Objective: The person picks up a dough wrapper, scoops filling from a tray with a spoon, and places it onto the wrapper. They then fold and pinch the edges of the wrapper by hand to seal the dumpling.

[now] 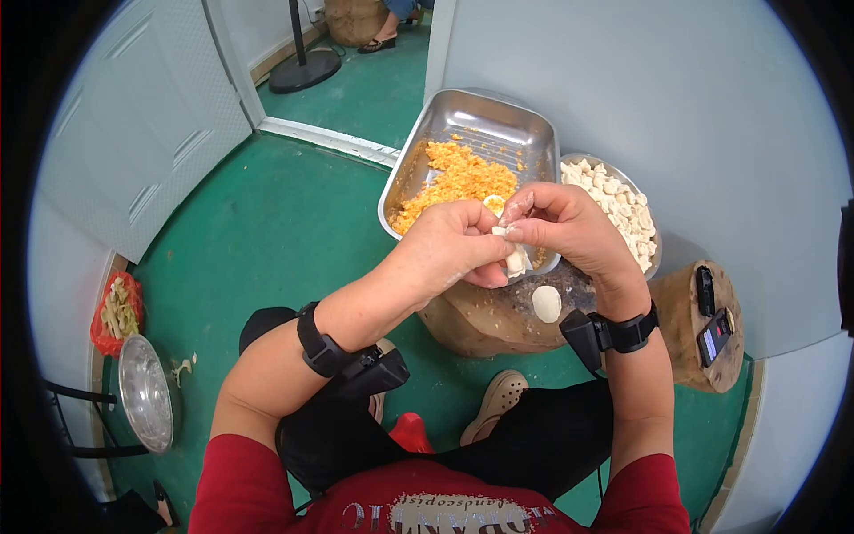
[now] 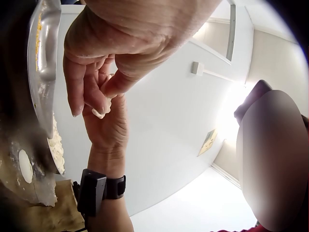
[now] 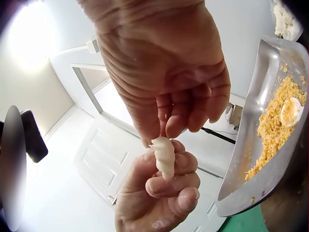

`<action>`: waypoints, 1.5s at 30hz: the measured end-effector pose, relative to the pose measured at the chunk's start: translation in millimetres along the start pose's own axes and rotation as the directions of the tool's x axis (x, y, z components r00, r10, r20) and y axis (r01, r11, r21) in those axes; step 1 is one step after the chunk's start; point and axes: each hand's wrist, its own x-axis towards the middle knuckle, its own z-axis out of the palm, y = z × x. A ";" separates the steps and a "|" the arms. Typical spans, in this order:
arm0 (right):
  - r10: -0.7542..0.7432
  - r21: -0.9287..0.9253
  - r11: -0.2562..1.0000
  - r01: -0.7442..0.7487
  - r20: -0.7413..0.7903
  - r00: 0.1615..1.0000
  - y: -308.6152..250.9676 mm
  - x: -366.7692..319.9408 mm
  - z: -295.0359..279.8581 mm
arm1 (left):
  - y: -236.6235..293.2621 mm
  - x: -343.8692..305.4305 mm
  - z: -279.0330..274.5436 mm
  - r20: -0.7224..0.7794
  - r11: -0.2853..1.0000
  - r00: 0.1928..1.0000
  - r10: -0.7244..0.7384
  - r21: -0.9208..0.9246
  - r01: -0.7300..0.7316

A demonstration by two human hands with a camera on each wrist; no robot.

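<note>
Between both hands is a small white dumpling (image 3: 164,157) with a pleated edge, held up in front of the filling tray. My left hand (image 1: 445,240) grips its body between thumb and curled fingers. From the other side, my right hand (image 1: 574,231) pinches the upper end of its edge with thumb and forefinger. Just behind the hands lies a steel tray (image 1: 534,133) with crumbly orange filling (image 1: 467,173). A white-rimmed round (image 3: 292,112) topped with filling rests in it. One flat dough wrapper (image 1: 546,303) lies on the wooden stump (image 1: 471,325) below the hands.
A round pan of many finished dumplings (image 1: 614,200) stands right of the tray, against the wall. Phones (image 1: 714,338) lie on a smaller stump (image 1: 689,374) at the right. On the green floor at left are a metal bowl (image 1: 145,392) and a red bag (image 1: 116,311) of scraps.
</note>
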 end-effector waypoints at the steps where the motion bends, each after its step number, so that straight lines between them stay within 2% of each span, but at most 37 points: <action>1: 0.000 -0.022 1.000 0.001 0.005 1.000 0.0 0.0 -0.2 | -0.6 -0.1 0.3 -0.005 1.000 1.000 -0.005 0.006 0.005; 6: 0.014 -0.061 0.998 -0.013 0.009 1.000 -5.1 -2.0 1.4 | -0.3 -1.4 2.1 -0.009 0.999 1.000 -0.023 0.023 0.024; 11: 0.093 -0.111 0.990 -0.089 0.031 0.995 -4.0 -2.2 -0.3 | -5.1 -0.4 0.8 0.006 0.999 1.000 0.004 0.048 -0.004; 17: 0.103 -0.034 0.994 -0.104 -0.022 0.994 -4.4 -3.8 0.9 | -0.1 -1.8 2.8 0.001 1.000 1.000 0.023 -0.012 -0.023; 21: 0.093 -0.037 0.995 -0.094 -0.040 0.995 -1.3 -2.7 -1.0 | -1.8 0.4 0.9 0.006 0.996 1.000 0.018 -0.090 -0.018; 23: 0.014 -0.047 0.999 -0.017 -0.053 0.998 -0.6 -1.7 1.7 | -1.6 0.1 0.3 -0.001 0.992 1.000 0.024 -0.121 -0.024; 30: -0.050 -0.089 0.995 0.042 -0.097 0.994 -11.2 -2.3 4.0 | 0.7 -1.1 -0.6 0.007 0.989 0.999 0.031 -0.147 -0.030; 32: -0.054 0.010 0.998 0.055 -0.143 0.988 -8.8 -2.1 -0.2 | 0.8 -1.5 -0.9 0.007 0.992 1.000 0.028 -0.127 -0.027; 35: -0.039 0.025 0.999 0.040 -0.062 0.997 -1.5 -1.1 -1.8 | 1.8 -2.7 0.5 0.013 0.993 0.999 0.046 -0.112 -0.044; 45: -0.039 0.047 0.998 0.041 -0.031 0.999 1.1 -0.6 -0.7 | 4.3 -4.4 1.3 0.016 0.996 1.000 0.023 -0.091 -0.021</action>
